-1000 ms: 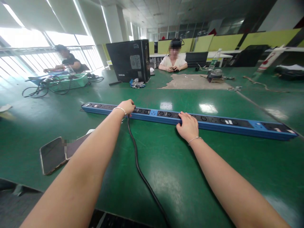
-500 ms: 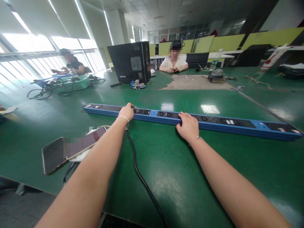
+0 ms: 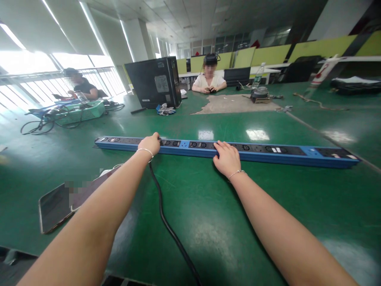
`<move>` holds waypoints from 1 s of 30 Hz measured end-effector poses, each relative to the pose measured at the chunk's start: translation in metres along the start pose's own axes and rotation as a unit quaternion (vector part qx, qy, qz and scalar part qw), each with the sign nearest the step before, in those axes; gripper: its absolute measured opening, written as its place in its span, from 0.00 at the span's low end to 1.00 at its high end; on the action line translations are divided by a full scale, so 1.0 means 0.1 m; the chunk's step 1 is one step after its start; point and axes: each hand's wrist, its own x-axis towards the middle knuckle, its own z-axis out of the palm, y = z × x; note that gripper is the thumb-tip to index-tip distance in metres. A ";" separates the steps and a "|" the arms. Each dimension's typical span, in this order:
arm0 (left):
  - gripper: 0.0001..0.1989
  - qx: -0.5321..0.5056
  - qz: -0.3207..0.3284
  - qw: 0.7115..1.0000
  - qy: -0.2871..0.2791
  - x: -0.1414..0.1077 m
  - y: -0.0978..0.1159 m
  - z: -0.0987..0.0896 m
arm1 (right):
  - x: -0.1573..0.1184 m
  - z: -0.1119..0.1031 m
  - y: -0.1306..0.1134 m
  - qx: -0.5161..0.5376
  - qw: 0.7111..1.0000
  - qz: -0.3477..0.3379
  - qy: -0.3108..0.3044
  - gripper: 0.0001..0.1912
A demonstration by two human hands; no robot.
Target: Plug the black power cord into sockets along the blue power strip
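A long blue power strip (image 3: 184, 144) with black socket panels lies across the green table. My left hand (image 3: 149, 143) is closed at its left half, around the black plug (image 3: 160, 141) of a power cord, which sits at the strip's sockets. Most of the plug is hidden by my fingers, so I cannot tell how deep it sits. The black cord (image 3: 162, 210) hangs from below that hand and runs toward me. Right of the middle, my right hand (image 3: 228, 158) grips the strip, fingers over the top and thumb along the near side.
Two phones (image 3: 55, 208) lie at the left, partly behind my left forearm. Farther back on the table (image 3: 133, 246) are a green basket (image 3: 85, 113) with cables, a black computer case (image 3: 151, 83), gloves (image 3: 165, 109) and a bottle (image 3: 258, 75). One person (image 3: 210, 79) sits opposite, another (image 3: 81, 85) at far left.
The view has turned a little, so the scene sits farther left. Both hands keep their places on the power strip, and the plug shows no clear movement.
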 end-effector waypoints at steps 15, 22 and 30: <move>0.18 0.016 -0.001 1.000 0.002 -0.05 0.04 -0.02 | -0.01 0.02 -0.01 0.013 1.000 0.008 0.003 0.24; 0.18 -0.044 -0.048 0.997 0.050 -0.08 0.04 0.04 | 0.00 0.04 -0.03 0.022 0.999 0.020 0.012 0.25; 0.18 -0.056 -0.080 0.992 0.077 -0.15 0.12 0.12 | -0.01 0.04 -0.05 0.031 0.999 0.032 0.012 0.26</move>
